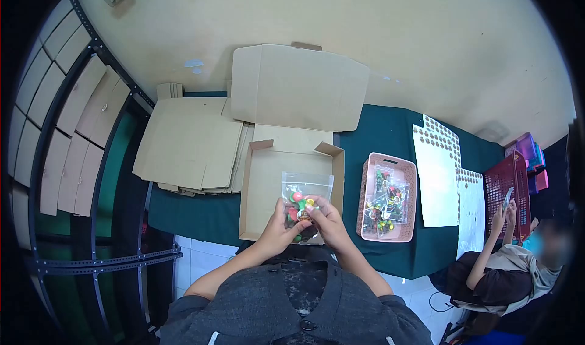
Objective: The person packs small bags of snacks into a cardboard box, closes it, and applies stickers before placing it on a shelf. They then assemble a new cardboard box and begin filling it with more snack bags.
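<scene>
Between my two hands is a clear zip bag [308, 184] with small red, green and yellow pieces inside; what the pieces are I cannot make out. My left hand [285, 228] grips the bag's lower left side. On its right side, my right hand [327, 222] has its fingers and thumb closed on the plastic. The bag is held over the front part of an open cardboard box [268, 180], whose lid [301, 89] stands up against the wall. Part of the bag's lower end is hidden behind my fingers.
To the right stands a pink basket [364, 190] with several similar filled bags. Flat cardboard [189, 141] is stacked on the left, beside a metal rack [91, 266] of boxes. Sticker sheets [436, 193] and a maroon crate [509, 190] lie farther right. Another person [506, 272] sits there.
</scene>
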`<state>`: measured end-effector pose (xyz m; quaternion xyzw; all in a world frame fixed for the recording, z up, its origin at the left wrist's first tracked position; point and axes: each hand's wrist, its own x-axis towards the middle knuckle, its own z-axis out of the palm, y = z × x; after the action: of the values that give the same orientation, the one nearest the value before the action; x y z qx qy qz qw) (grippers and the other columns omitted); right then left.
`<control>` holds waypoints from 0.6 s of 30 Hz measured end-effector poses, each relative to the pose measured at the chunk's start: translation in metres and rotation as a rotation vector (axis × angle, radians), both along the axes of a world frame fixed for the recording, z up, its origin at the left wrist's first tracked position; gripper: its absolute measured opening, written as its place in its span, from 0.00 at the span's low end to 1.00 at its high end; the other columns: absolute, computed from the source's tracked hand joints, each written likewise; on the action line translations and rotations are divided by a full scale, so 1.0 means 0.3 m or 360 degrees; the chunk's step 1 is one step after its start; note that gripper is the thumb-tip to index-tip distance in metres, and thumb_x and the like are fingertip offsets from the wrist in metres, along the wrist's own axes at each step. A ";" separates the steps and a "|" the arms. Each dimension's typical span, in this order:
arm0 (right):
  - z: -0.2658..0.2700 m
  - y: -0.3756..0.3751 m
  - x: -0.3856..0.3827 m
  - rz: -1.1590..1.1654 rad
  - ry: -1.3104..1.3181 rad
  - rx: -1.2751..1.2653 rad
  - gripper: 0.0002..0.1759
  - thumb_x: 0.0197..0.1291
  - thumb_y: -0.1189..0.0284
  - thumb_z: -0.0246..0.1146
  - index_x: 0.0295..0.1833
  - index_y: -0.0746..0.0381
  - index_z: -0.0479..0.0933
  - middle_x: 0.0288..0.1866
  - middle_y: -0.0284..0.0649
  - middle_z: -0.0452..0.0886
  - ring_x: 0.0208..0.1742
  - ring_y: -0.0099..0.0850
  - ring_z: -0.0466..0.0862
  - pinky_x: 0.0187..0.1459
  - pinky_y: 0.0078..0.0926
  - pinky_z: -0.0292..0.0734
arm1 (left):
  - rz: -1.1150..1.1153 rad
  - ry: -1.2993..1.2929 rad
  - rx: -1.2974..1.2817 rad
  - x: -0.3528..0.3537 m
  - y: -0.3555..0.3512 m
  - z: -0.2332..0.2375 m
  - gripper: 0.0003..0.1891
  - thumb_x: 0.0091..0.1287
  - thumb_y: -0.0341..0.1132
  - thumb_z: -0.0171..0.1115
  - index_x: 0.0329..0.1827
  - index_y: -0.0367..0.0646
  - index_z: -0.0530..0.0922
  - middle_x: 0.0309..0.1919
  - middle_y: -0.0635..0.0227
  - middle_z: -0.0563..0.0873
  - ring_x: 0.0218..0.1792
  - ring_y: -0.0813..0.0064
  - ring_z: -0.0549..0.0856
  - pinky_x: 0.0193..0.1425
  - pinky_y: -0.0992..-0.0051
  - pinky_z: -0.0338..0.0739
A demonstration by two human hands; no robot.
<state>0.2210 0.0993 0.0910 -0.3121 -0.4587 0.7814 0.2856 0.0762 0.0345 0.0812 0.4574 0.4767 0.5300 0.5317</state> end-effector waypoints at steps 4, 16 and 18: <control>-0.007 0.000 -0.009 -0.0218 0.0088 -0.0205 0.17 0.67 0.67 0.56 0.57 0.64 0.70 0.48 0.37 0.78 0.49 0.25 0.77 0.54 0.23 0.71 | -0.0074 0.0143 -0.0041 -0.008 -0.008 0.018 0.30 0.64 0.30 0.63 0.63 0.38 0.54 0.54 0.60 0.72 0.56 0.73 0.74 0.59 0.71 0.71; 0.044 0.039 -0.011 -0.0415 -0.0162 0.0253 0.06 0.58 0.78 0.65 0.39 0.69 0.82 0.40 0.43 0.84 0.43 0.25 0.81 0.47 0.22 0.74 | 0.0208 0.0371 0.0192 -0.004 0.034 0.022 0.25 0.62 0.35 0.67 0.57 0.40 0.64 0.42 0.59 0.80 0.45 0.70 0.82 0.51 0.71 0.76; 0.016 0.029 -0.029 -0.0416 -0.0126 0.0384 0.06 0.58 0.78 0.64 0.39 0.70 0.82 0.40 0.44 0.84 0.42 0.26 0.81 0.47 0.21 0.74 | 0.0310 -0.0072 -0.0025 -0.029 0.059 0.000 0.13 0.61 0.32 0.67 0.44 0.40 0.73 0.40 0.66 0.80 0.40 0.78 0.81 0.48 0.76 0.74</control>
<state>0.2124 0.1079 0.0957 -0.3630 -0.5155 0.6641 0.4017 0.0674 0.0522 0.0812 0.3928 0.5109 0.5855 0.4918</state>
